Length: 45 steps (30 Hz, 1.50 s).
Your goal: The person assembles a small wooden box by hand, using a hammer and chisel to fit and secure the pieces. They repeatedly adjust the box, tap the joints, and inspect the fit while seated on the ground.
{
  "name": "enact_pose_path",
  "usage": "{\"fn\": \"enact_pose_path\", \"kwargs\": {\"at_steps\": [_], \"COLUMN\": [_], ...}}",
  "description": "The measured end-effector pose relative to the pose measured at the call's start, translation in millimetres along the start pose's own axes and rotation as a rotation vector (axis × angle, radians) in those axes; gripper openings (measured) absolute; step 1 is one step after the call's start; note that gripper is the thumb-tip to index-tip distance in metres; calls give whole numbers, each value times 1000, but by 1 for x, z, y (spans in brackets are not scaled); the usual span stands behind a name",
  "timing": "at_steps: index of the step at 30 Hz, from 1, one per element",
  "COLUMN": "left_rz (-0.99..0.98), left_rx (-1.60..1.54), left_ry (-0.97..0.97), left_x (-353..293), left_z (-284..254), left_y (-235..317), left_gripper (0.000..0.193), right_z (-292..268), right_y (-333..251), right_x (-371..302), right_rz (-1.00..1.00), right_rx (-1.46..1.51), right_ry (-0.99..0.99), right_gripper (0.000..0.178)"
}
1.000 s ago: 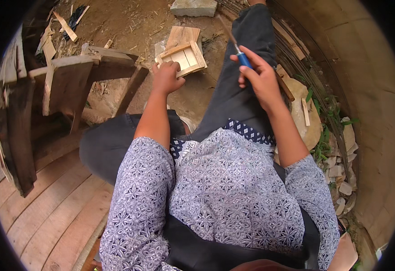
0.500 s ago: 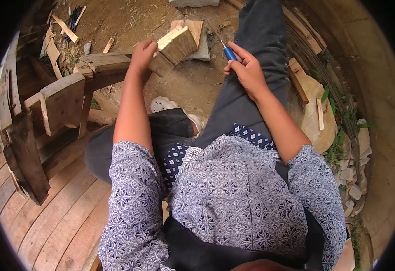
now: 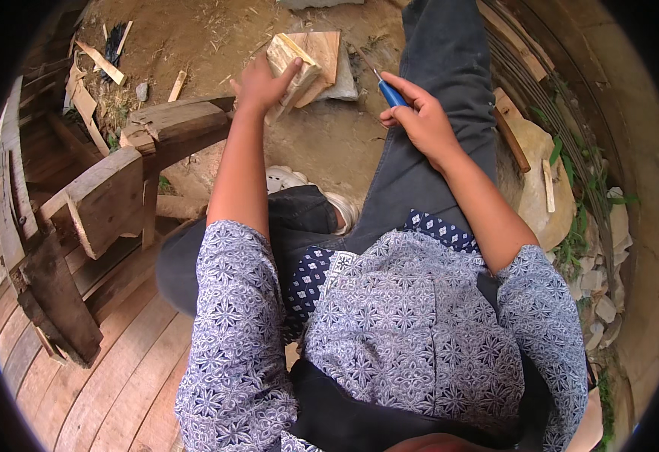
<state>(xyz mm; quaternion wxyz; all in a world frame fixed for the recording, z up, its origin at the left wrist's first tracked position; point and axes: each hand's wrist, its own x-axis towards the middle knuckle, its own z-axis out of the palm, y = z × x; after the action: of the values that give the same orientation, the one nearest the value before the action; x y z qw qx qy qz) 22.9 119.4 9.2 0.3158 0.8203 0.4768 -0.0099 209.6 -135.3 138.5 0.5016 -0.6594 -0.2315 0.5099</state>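
In my left hand (image 3: pixel 260 89) is a pale, rough-cut wooden block (image 3: pixel 292 59), gripped from its left side with the thumb across it. It is held tilted above the ground, in front of a flat wood piece (image 3: pixel 328 50) resting by a grey stone (image 3: pixel 343 90). My right hand (image 3: pixel 426 126) is wrapped round the blue handle of a thin-shafted hand tool (image 3: pixel 393 94), over my outstretched leg. The shaft points up and away to the left, apart from the block. Its tip is too fine and blurred to identify.
A weathered wooden frame (image 3: pixel 111 200) stands at my left above a plank floor (image 3: pixel 126 377). Wood scraps (image 3: pixel 102 62) lie on the dirt at far left. On the right are a large tan stone (image 3: pixel 536 181), a brown wooden stick (image 3: pixel 512 142) and bundled rods (image 3: pixel 570 113).
My left hand has turned the wooden block to a steeper tilt, and its thumb now lies across it. My right hand keeps its hold on the tool. The whole view has shifted slightly.
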Motion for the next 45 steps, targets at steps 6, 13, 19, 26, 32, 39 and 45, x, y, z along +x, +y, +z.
{"fn": "enact_pose_path", "kwargs": {"at_steps": [6, 13, 19, 26, 32, 39, 45], "left_rz": [148, 357, 296, 362, 384, 347, 327], "left_rx": [294, 320, 293, 302, 367, 404, 410], "left_ry": [173, 274, 185, 293, 301, 251, 236], "left_x": [-23, -26, -20, -26, -32, -29, -27], "left_z": [10, 6, 17, 23, 27, 30, 31], "left_y": [26, 36, 28, 26, 37, 41, 42], "left_gripper": [134, 120, 132, 121, 108, 104, 106], "right_z": [-2, -1, -3, -1, -4, -1, -1], "right_y": [1, -3, 1, -2, 1, -1, -3], "right_x": [2, 2, 4, 4, 4, 4, 4], "right_rz": [2, 14, 1, -13, -22, -59, -35], "right_rx": [18, 7, 31, 15, 62, 87, 86], "right_ry": [-21, -29, -39, -79, -77, -57, -40], "right_gripper": [54, 51, 49, 52, 47, 43, 39]}}
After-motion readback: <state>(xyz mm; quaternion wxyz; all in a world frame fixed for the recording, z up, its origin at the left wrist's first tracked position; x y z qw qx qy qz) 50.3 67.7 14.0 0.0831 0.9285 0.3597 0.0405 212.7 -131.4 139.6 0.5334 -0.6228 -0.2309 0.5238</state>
